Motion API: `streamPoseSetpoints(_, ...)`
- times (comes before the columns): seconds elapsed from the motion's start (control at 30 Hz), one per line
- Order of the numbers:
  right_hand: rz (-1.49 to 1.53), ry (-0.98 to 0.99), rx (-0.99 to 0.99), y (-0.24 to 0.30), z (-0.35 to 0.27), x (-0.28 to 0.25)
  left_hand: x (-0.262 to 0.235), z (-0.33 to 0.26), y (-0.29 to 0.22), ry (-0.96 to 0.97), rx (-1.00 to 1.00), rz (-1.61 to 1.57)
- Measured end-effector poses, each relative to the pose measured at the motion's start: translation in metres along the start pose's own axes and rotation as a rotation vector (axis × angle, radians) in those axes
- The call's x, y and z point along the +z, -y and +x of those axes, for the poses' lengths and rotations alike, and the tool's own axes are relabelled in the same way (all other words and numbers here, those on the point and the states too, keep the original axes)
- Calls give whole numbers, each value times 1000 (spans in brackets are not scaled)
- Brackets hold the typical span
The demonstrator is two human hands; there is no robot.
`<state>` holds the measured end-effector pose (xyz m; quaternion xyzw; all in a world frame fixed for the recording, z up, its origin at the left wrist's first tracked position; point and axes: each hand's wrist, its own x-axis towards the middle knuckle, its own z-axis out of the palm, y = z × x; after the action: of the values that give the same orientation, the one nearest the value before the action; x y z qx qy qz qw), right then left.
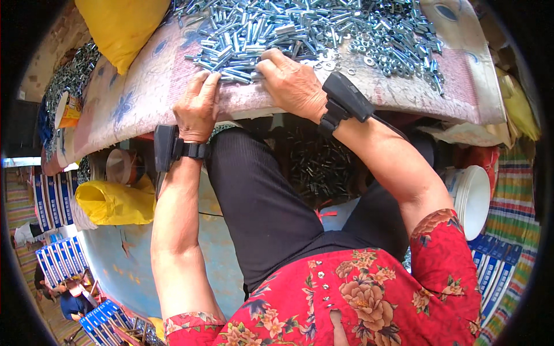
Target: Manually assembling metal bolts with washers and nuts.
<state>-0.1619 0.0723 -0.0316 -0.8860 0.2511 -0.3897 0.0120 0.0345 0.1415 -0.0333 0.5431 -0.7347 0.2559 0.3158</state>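
Note:
A big heap of silver bolts (271, 29) and nuts (398, 40) lies on a table covered with a worn patterned cloth (144, 86). My left hand (197, 106) rests flat on the cloth at the table's near edge, fingertips touching the edge of the bolt heap. My right hand (291, 83) lies on the cloth beside it, fingers curled into the bolts; whether it grips any is hidden. Both wrists wear black strapped devices (346, 98). Loose washers (329, 63) lie just right of my right hand.
A yellow bag (121, 26) sits at the table's far left corner, another yellow bag (112, 202) below the table. A white bucket (476, 199) stands at right. Blue-and-white boxes (57, 202) are stacked at left. More bolts (320, 167) lie under the table.

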Motion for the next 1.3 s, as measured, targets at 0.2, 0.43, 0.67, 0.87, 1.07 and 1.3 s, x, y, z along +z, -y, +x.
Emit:
streamPoseSetpoints(0.2, 728, 18, 488, 3, -20, -38, -23, -2, -40, -15, -246, -232)
streamPoseSetpoints(0.43, 788, 145, 335, 21, -69, -111, -47, -1, -129, 198, -202, -682)
streamPoseSetpoints(0.67, 823, 178, 702, 13, -107, -159, -31, 9, -187, 304, -118, -799)
streamPoseSetpoints(0.87, 515, 287, 450, 0, -111, -167, -8, 10, -211, 273, -154, -810)
streamPoseSetpoints(1.07, 606, 224, 536, -7, -101, -149, 2, 14, -207, 313, -331, -1079)
streamPoseSetpoints(1.3, -86, 201, 156, -95, -59, -152, 13, 7, -185, 399, -932, -1713)
